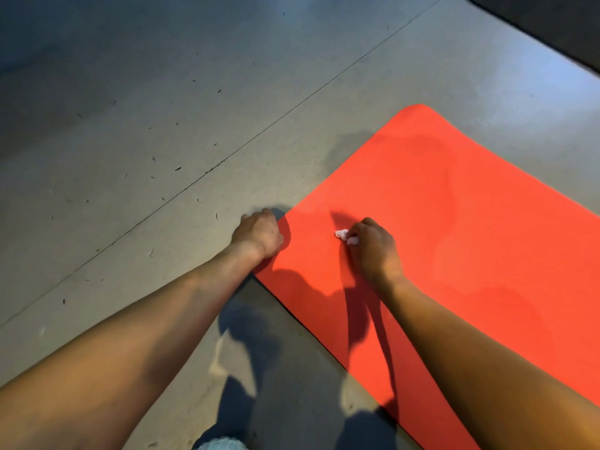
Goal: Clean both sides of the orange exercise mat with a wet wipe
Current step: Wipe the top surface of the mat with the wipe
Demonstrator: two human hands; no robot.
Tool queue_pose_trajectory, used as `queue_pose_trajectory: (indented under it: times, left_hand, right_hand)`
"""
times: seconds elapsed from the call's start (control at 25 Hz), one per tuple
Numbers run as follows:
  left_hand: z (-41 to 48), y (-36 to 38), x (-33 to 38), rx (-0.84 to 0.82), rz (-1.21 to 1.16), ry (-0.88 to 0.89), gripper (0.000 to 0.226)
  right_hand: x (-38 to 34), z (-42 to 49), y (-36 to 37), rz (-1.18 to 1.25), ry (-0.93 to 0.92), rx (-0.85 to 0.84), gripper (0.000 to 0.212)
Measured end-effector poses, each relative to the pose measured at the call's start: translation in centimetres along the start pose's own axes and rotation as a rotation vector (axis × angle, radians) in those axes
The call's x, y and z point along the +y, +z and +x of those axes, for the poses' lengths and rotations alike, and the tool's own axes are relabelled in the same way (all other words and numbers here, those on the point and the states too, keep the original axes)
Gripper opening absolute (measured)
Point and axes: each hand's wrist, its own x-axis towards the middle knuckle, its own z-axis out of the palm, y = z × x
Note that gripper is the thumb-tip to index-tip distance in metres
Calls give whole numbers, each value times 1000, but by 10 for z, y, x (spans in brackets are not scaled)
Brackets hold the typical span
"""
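right hand [373, 248] presses wipe [345, 237] on orange mat [454, 222].

Grey floor [162, 125] open left, beyond orange mat [454, 222]; dark mat [552, 21] occupies far-right corner.

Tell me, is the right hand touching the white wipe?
Touching. The head view shows the right hand curled round the wipe, with a white bit poking out past the fingers over the mat.
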Motion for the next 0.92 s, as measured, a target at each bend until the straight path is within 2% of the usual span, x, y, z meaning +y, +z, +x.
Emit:
queue_pose_trajectory:
  times: [0.04,0.08,0.16,0.28,0.36,0.44,0.56,0.6,0.64,0.84,0.92]
  left_hand:
    - [-1,-1,0,-1,4,-1,28]
    - [-1,-2,2,-5,6,-3,29]
    - [-5,-4,4,-18,5,0,35]
    - [-9,-1,5,-37,14,30,47]
    - [-11,1,1,-29,1,66,51]
    - [-11,1,-2,-30,-14,101,53]
    - [-11,0,-1,-41,28,123,54]
    - [-10,0,-1,-51,40,122,55]
    - [-10,0,1,-61,49,119,57]
    - [-11,2,7,-69,13,85,63]
    - [-11,3,5,-67,-53,77,64]
  right_hand:
    - [-1,-1,0,4,52,6,14]
    - [-4,-4,2,-1,26,-12,14]
    - [-18,-15,4,3,-150,-107,14]
    - [-37,-30,5,-59,-444,-357,18]
    - [-37,-29,5,-113,-538,-397,19]
    - [-23,-19,1,-71,-444,-275,15]
    - [2,-3,-6,-51,-25,-37,10]
    - [4,-2,-7,-65,68,-12,11]
    - [1,-4,-6,-75,68,-20,14]
    - [-38,-31,-1,-104,-453,-390,22]
    - [-33,-24,-4,-128,-544,-405,26]
